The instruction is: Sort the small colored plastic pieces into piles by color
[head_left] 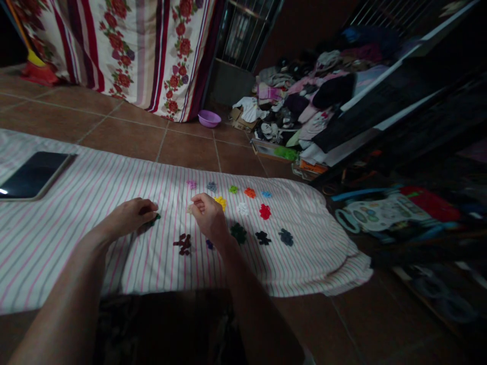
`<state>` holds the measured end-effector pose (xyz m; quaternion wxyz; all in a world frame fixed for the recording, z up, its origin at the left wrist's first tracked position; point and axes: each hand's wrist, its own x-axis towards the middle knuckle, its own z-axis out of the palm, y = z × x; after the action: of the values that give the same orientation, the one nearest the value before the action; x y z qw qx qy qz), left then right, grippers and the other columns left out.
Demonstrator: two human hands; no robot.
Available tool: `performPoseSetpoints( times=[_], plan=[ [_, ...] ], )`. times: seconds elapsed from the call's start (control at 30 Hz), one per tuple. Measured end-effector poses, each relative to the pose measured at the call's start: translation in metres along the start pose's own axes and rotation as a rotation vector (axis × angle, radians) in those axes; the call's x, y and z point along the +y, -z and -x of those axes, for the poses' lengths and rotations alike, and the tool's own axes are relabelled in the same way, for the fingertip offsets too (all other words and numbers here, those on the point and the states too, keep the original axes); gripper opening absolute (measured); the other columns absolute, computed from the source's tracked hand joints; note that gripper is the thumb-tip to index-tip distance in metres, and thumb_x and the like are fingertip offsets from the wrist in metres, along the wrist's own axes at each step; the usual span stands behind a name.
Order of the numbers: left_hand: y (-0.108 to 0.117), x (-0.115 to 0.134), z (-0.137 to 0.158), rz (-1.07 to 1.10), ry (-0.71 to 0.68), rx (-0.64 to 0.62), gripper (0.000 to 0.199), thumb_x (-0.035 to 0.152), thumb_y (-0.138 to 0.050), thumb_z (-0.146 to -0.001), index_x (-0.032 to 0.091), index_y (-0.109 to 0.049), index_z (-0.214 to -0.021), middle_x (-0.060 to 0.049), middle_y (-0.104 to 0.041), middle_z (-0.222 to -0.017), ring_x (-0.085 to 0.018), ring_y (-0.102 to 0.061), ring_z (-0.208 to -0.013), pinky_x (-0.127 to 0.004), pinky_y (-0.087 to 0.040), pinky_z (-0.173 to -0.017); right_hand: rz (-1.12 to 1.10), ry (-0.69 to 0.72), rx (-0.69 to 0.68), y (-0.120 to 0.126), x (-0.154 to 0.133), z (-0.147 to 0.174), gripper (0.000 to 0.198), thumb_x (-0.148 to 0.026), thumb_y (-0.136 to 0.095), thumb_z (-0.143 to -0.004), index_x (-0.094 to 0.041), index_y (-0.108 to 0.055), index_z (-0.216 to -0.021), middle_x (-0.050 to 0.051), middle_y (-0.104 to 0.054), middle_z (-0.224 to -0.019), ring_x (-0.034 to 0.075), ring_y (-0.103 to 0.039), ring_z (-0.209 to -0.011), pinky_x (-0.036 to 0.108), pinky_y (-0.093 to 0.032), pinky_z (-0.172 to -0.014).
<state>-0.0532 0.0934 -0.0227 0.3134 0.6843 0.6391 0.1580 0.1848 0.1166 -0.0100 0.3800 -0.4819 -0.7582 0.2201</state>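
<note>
1. Two bare forearms enter from the bottom of the frame; no sleeve covers either up to the lower edge.
2. The left hand (131, 215), left of centre, wears no glove, ring or watch that can be made out.
3. The right hand (207, 215), at centre, is likewise bare, wrist included.
4. In the dim light the fingers (198, 203) show no finer detail.
5. At bottom centre, between the arms, dark patterned clothing shows.

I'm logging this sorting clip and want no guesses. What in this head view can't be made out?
- What the left hand covers: only a dark green bit shows at its fingers.
- The pale piece pinched by the right hand: too small to identify.
- The small coloured piles on the striped cloth: too small and dim to tell what they are.
- The dark piece behind the right wrist: mostly hidden.
</note>
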Motion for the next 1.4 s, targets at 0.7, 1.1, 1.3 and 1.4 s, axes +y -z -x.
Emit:
performPoseSetpoints(
  times=[0.7,1.1,1.3,1.4],
  plan=[
    [0.0,0.004,-0.003,-0.059,0.042,0.057,0.034,0.049,-0.05,-0.073,0.021,-0.065,-0.085,-0.012,-0.071,-0.097,-0.027,-0.066,-0.087,-0.039,-0.048,-0.08,0.136,-0.351,0.323,0.107,0.094,0.015,0.029,-0.033,-0.052,-0.071,-0.019,-0.069,-0.09,0.005,-0.071,-0.079,0.019,-0.065,-0.074,0.032,-0.051,-0.074],
    [0.001,0.017,-0.002,-0.18,0.11,0.068,0.026,0.043,-0.048,-0.074,0.023,-0.062,-0.078,-0.008,-0.07,-0.083,-0.025,-0.064,-0.077,-0.035,-0.045,-0.069,0.309,-0.455,0.194,0.12,0.114,0.032,0.032,-0.031,-0.048,-0.072,-0.019,-0.07,-0.091,0.005,-0.07,-0.08,0.021,-0.063,-0.076,0.033,-0.048,-0.076],
    [0.001,0.02,-0.003,-0.214,0.123,0.071,0.025,0.044,-0.046,-0.074,0.023,-0.059,-0.074,-0.007,-0.068,-0.077,-0.024,-0.062,-0.072,-0.034,-0.042,-0.066,0.369,-0.427,0.172,0.113,0.112,0.03,0.028,-0.025,-0.047,-0.072,-0.018,-0.07,-0.088,0.006,-0.07,-0.079,0.02,-0.064,-0.076,0.032,-0.048,-0.078],
    [0.001,0.021,-0.003,-0.217,0.137,0.066,0.025,0.044,-0.047,-0.074,0.022,-0.059,-0.075,-0.007,-0.068,-0.079,-0.023,-0.061,-0.072,-0.033,-0.042,-0.066,0.371,-0.438,0.169,0.112,0.114,0.029,0.026,-0.023,-0.049,-0.071,-0.019,-0.07,-0.085,0.005,-0.071,-0.078,0.019,-0.063,-0.074,0.031,-0.049,-0.076]
  ],
)
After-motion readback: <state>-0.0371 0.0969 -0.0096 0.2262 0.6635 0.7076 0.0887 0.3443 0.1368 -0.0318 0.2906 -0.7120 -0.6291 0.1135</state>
